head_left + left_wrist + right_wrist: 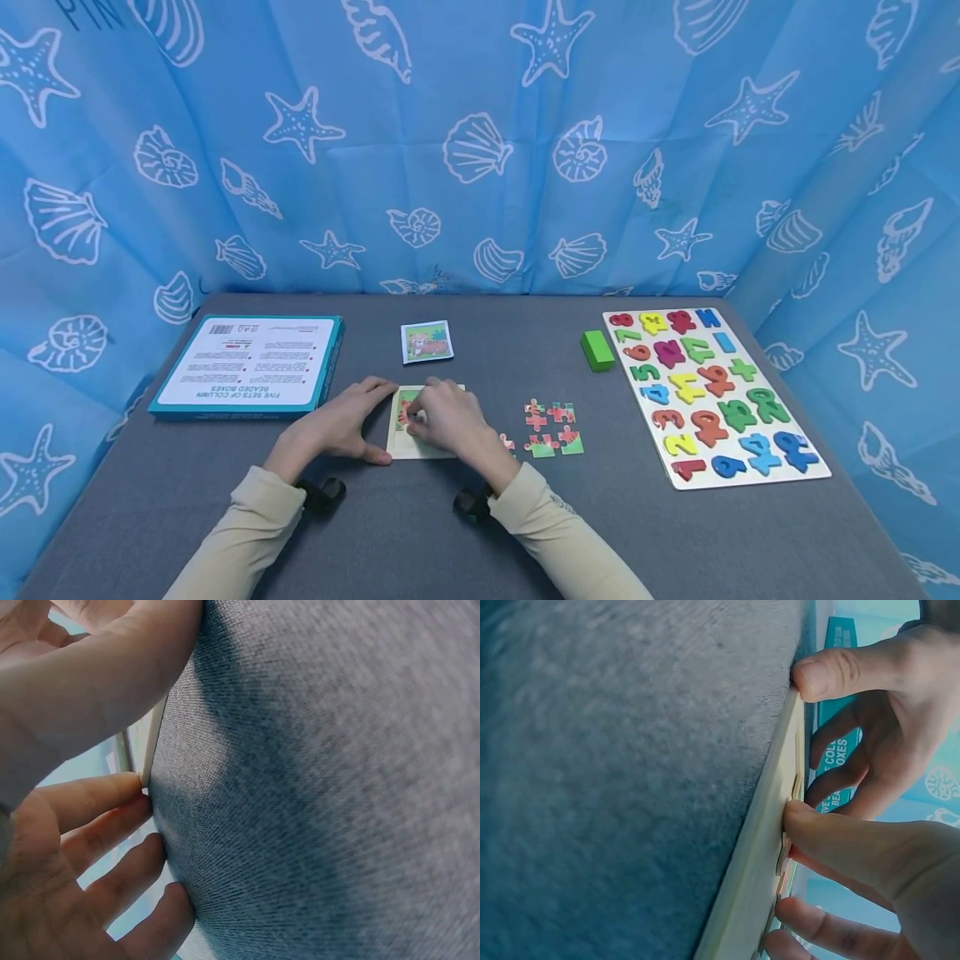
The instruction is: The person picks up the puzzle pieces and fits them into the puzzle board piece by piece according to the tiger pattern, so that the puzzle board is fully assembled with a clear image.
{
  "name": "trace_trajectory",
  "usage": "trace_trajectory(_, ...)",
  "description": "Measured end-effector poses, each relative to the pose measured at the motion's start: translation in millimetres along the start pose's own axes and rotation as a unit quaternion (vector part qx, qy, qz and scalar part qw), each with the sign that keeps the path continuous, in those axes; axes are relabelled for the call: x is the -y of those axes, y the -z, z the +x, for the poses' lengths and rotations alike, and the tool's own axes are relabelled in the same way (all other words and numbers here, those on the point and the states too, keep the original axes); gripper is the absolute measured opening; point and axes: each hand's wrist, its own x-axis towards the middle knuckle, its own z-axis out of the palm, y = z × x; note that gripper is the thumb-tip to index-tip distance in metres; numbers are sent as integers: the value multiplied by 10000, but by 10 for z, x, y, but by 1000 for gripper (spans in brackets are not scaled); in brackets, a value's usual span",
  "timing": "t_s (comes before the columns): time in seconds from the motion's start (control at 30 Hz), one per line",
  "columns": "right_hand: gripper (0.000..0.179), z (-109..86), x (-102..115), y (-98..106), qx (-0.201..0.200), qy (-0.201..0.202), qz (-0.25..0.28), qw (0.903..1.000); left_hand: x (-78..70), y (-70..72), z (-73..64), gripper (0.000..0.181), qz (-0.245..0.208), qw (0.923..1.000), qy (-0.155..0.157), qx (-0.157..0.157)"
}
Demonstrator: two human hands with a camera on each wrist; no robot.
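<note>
A pale wooden puzzle tray (429,451) lies on the table in front of me, with red and green picture pieces (403,408) in its left part. My left hand (341,423) is at the tray's left side, fingers spread. Its thumb touches the near corner, and in the left wrist view the index fingertip meets the tray's edge (155,739). Over the tray, my right hand (452,419) pinches a small puzzle piece (783,857) between thumb and index finger, low against the tray surface. The fingers hide most of that piece. Several loose red and green puzzle pieces (543,448) lie right of the tray.
A small animal picture card (427,342) lies behind the tray. To the left is a flat teal and white box (247,367). On the right are a green block (597,351) and a white number board (814,476) with colourful pieces. A blue shell-print curtain (465,208) borders the table.
</note>
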Motion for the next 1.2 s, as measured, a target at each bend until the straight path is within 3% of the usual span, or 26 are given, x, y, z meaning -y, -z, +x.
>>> trace_trajectory(0.23,13,11,-18,1,84,-36,157,9998,-15,-1,6,104,-40,10000,77,31)
trace_trajectory(0.67,22,2,-72,28,240,87,344,9991,-24,11,-2,104,-48,9999,73,52)
trace_trajectory(0.93,23,-50,-151,167,100,150,405,9990,-20,12,0,104,-41,10000,62,52)
trace_trajectory(1.2,29,-126,-316,307,21,-39,547,9985,-9,4,-2,105,-54,9999,112,74)
